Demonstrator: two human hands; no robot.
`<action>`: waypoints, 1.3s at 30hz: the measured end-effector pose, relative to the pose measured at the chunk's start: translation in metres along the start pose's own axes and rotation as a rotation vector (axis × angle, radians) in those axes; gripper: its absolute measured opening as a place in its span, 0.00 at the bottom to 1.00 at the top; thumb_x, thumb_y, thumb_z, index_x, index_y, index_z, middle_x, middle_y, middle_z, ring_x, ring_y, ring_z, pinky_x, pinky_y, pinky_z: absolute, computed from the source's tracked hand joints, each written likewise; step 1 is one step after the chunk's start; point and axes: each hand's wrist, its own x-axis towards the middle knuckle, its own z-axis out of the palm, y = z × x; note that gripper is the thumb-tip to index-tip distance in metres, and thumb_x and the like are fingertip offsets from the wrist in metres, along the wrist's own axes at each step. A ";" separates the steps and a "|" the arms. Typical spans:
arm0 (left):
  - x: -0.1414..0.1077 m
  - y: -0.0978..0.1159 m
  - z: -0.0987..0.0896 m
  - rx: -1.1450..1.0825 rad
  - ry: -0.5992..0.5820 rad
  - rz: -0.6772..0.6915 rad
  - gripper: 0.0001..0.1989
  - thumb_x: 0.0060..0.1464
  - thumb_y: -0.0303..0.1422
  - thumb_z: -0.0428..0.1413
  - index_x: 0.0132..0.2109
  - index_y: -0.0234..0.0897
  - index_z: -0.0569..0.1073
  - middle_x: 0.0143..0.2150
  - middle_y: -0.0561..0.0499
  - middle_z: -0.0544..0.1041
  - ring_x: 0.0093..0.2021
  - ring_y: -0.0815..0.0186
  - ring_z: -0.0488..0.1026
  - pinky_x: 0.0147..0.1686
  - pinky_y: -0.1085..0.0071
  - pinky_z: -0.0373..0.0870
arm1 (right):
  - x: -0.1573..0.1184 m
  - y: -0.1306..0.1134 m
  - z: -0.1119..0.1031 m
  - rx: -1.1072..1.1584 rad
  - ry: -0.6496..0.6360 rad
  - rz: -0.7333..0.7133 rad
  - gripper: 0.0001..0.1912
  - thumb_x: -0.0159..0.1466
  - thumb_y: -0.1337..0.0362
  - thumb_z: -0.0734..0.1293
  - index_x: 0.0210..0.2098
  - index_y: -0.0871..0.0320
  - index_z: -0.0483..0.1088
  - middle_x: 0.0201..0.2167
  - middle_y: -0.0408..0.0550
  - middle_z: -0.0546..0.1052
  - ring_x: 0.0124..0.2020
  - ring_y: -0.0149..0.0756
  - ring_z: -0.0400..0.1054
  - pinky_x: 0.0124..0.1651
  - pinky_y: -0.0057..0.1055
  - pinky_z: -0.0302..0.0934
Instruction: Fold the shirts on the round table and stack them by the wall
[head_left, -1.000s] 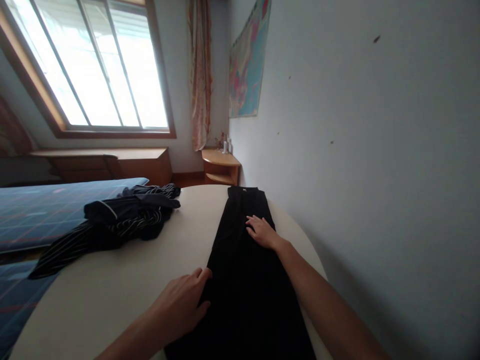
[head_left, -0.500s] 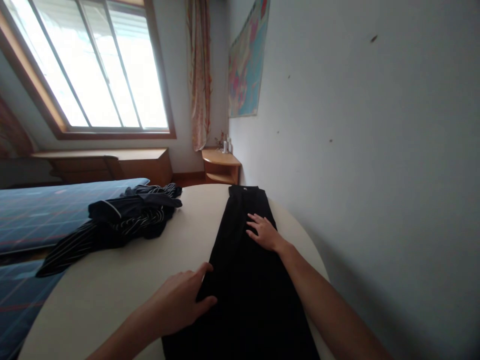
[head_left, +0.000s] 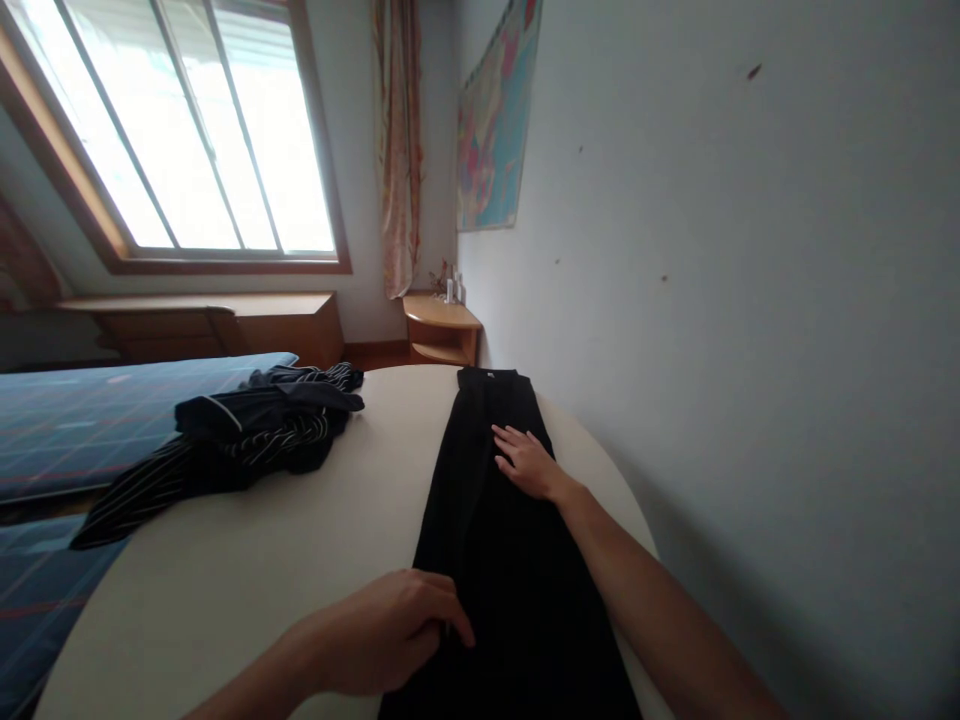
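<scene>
A long black garment (head_left: pixel 517 580), seemingly trousers, stretches lengthwise over the round cream table (head_left: pixel 300 570), its waistband at the far edge. My right hand (head_left: pixel 529 465) lies flat on its upper part, fingers spread. Nearer to me, my left hand (head_left: pixel 405 625) is at the garment's left edge. Its fingers are curled round the cloth and its index finger points down onto the black fabric; part of the grip is hidden.
Dark striped clothing (head_left: pixel 262 430) is heaped at the table's left, overlapping a blue checked bed (head_left: pixel 90 420). A white wall (head_left: pixel 720 350) runs close along the right. A corner shelf (head_left: pixel 442 315) and a wooden desk (head_left: pixel 285 310) stand behind.
My left hand has moved right and a little nearer, closing from a spread pose. The garment's near left edge has shifted right with it. My right hand is almost unmoved.
</scene>
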 end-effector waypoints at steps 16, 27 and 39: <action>0.019 -0.004 0.025 0.233 0.143 0.277 0.11 0.60 0.25 0.55 0.46 0.46 0.74 0.59 0.54 0.71 0.57 0.63 0.68 0.58 0.65 0.64 | 0.011 -0.002 -0.006 0.012 0.117 0.011 0.27 0.69 0.63 0.54 0.66 0.58 0.60 0.72 0.50 0.52 0.70 0.40 0.50 0.71 0.52 0.37; 0.032 -0.006 0.039 0.282 0.170 0.377 0.08 0.62 0.27 0.55 0.46 0.45 0.73 0.58 0.54 0.73 0.56 0.65 0.70 0.58 0.67 0.63 | 0.017 0.012 0.004 0.077 0.092 0.091 0.28 0.70 0.60 0.54 0.68 0.57 0.56 0.71 0.51 0.53 0.70 0.41 0.48 0.70 0.51 0.39; 0.033 -0.005 0.043 0.265 0.140 0.364 0.10 0.61 0.26 0.55 0.46 0.46 0.74 0.60 0.54 0.71 0.58 0.64 0.69 0.58 0.67 0.64 | 0.013 0.011 0.001 0.073 0.119 0.055 0.23 0.69 0.60 0.58 0.60 0.57 0.68 0.69 0.51 0.59 0.69 0.44 0.52 0.69 0.53 0.42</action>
